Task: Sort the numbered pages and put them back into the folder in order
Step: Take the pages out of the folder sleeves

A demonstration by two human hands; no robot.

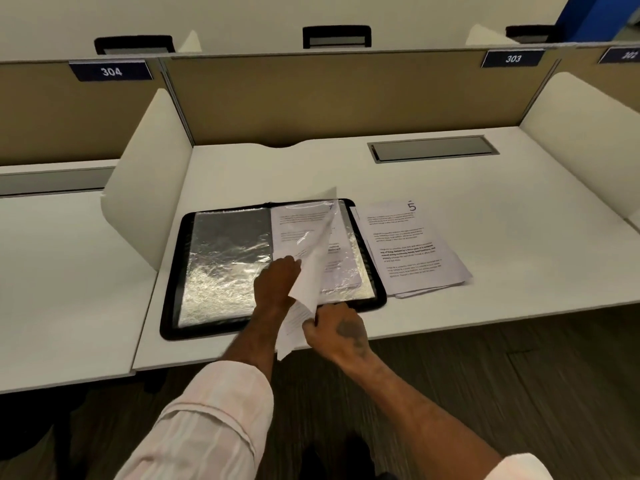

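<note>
A black folder (173, 282) lies open on the white desk, with crinkled clear sleeves on both halves. The right half shows a printed page inside a sleeve (343, 265). A loose printed page (311, 271) stands nearly on edge over the folder's middle. My right hand (336, 329) pinches its near corner at the desk's front edge. My left hand (277, 277) touches the page's left side over the right sleeve; its fingertips are hidden behind the paper. To the right of the folder lies a stack of loose pages (412, 247), the top one marked 5.
White side dividers (149, 188) bound the desk on the left and right, with a tan panel (346, 95) behind. A grey cable hatch (433, 148) is set into the desk at the back right. Neighbouring desks carry signs 304 and 303.
</note>
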